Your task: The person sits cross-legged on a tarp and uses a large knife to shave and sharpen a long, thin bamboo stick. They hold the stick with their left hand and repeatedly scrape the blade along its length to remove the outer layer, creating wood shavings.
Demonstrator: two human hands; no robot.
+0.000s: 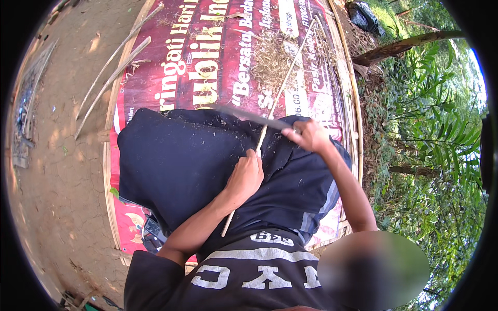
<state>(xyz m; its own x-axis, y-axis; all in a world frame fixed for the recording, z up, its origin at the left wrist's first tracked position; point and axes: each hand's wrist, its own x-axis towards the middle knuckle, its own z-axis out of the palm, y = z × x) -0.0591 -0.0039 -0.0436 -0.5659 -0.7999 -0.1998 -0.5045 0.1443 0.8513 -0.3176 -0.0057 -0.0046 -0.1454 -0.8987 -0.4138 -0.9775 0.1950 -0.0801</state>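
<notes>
A long, thin, pale stick (279, 97) slants across my lap from my waist to the far side of the mat. My left hand (247, 175) is closed around its near part. In my right hand (309, 136) is a knife (262, 120), its handle wrapped by the fingers. The long blade, slightly blurred, points left and lies across the stick just beyond my left hand. Whether the edge touches the stick I cannot tell. Dark trousers (176, 155) dotted with pale shavings lie beneath both hands.
A red printed banner (137, 90) covers the bamboo-edged platform (354, 111). Curly shavings (274, 65) are heaped on it. Longer sticks (111, 78) lean over the left edge. Bare earth (62, 124) lies left; plants (425, 109), a branch (404, 47) and a black plastic bag (364, 18) are right.
</notes>
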